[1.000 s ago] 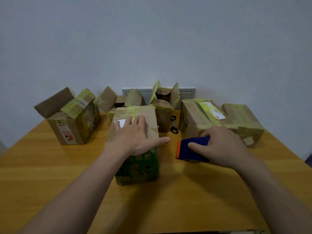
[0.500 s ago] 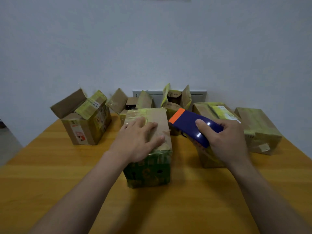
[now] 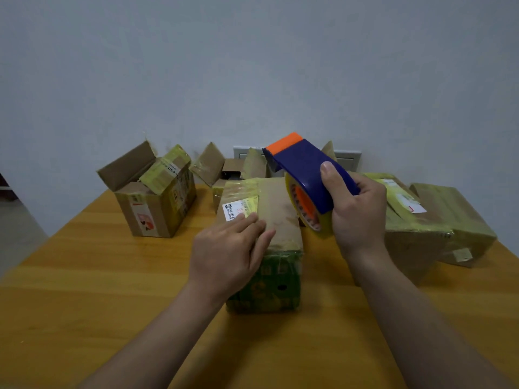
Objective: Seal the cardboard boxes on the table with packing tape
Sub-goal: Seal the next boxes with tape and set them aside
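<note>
The left hand (image 3: 227, 254) is lying flat on the lid of the green-printed box (image 3: 280, 203). Its fingers are straight and together, pressing the flaps down at the lid's left side, with the fingertips touching the edge of the white label (image 3: 234, 210). The right hand (image 3: 356, 214) is gripping the blue tape dispenser (image 3: 303, 169), thumb along the hood and fingers curled behind it. It is holding the dispenser in the air above the right edge of that box, clear of the lid, with its orange nose pointing up and toward the box's far end. The tape roll (image 3: 309, 217) is facing the box, but whether a free end is hanging ready cannot be made out.

The step in hand seems to be bringing the dispenser in to start a strip. I see no strip running from the roll to the lid. The next move is probably calling for tipping the nose down, sticking the tape end at one end of the box, and drawing it along the closing line. The left hand would brace the box and stay out of the tape's path.

Left of the box, an open box (image 3: 157, 203) is standing with its flaps up, and behind it another open box (image 3: 222, 169) is waiting. To its right, two tape-wrapped boxes (image 3: 407, 228) look closed. All are sitting on the wooden tabletop (image 3: 112, 304).
</note>
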The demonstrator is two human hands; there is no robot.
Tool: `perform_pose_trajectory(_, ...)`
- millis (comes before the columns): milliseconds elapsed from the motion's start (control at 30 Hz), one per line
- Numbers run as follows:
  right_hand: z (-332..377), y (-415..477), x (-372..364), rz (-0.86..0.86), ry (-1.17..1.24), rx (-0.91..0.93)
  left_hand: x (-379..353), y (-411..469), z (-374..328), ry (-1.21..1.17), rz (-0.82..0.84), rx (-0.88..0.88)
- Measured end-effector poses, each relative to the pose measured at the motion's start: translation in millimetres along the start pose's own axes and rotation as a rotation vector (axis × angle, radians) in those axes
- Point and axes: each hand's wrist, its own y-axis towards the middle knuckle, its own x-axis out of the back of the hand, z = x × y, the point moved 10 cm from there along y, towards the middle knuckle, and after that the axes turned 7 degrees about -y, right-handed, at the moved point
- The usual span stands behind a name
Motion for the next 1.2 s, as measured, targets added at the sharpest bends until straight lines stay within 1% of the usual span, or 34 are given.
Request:
perform_pose_trajectory(67, 1, 2, -5, -0.014, 0.043, 0.002, 3, 0, 2, -0.033, -0.039, 0.019)
perform_pose_trajectory(133, 3, 3, -9, -0.012, 0.091, 0.007, 8, -3, 9, -0.072, -0.086, 0.079)
perform_pose_trajectory(267, -4, 1, -19, 0.034, 0.176, 0.003, 10, -18, 27, -0.100, -0.187, 0.189)
perform_pose_trajectory(333, -11, -1, -24, 0.052, 0.195, -0.021, 12, -23, 29, -0.158, -0.269, 0.174)
perform_pose_trajectory(433, -22, -3, -28, 0.054, 0.205, -0.085, 9, -21, 27, -0.220, -0.326, 0.118)
perform_pose_trajectory(533, -31, -2, -25, 0.038, 0.224, -0.130, 8, -20, 35, -0.345, -0.338, 0.059)
perform_pose_trajectory(600, -29, -1, -21, 0.036, 0.230, -0.114, 7, -18, 47, -0.493, -0.314, 0.036)
perform_pose_trajectory(667, -24, 0, -20, 0.045, 0.233, -0.095, 3, -14, 57, -0.663, -0.259, 0.048)
perform_pose_trajectory(733, -21, 1, -22, 0.057, 0.243, -0.091, -7, -10, 63, -0.816, -0.202, 0.095)
perform_pose_trajectory(800, -21, 2, -24, 0.064, 0.247, -0.093, -11, -9, 72, -0.906, -0.210, 0.179)
perform_pose_trajectory(833, -23, 1, -25, 0.061, 0.249, -0.102, -11, -11, 78, -0.894, -0.238, 0.237)
perform_pose_trajectory(867, -26, 1, -24, 0.051, 0.252, -0.120, -10, -15, 85, -0.830, -0.277, 0.312)
perform_pose_trajectory(900, -31, 1, -23, 0.035, 0.258, -0.146, -10, -22, 94, -0.742, -0.317, 0.424)
perform_pose_trajectory(933, -36, 1, -23, 0.017, 0.266, -0.178, -15, -32, 108, -0.699, -0.330, 0.592)
perform_pose_trajectory(967, -41, 0, -21, 0.001, 0.278, -0.207, -27, -44, 118, -0.772, -0.317, 0.795)
perform_pose_trajectory(1000, -45, 0, -21, -0.007, 0.288, -0.227, -45, -55, 123, -0.936, -0.283, 0.992)
perform_pose_trajectory(1033, -46, 0, -21, -0.004, 0.289, -0.237, -64, -63, 122, -1.093, -0.247, 1.147)
perform_pose_trajectory(1067, -47, -1, -23, 0.007, 0.284, -0.240, -76, -66, 120, -1.190, -0.240, 1.231)
perform_pose_trajectory(1100, -47, -1, -24, 0.022, 0.276, -0.240, -79, -66, 120, -1.213, -0.255, 1.253)
perform_pose_trajectory(1200, -48, -2, -28, 0.053, 0.257, -0.244, -67, -54, 125, -1.053, -0.350, 1.125)
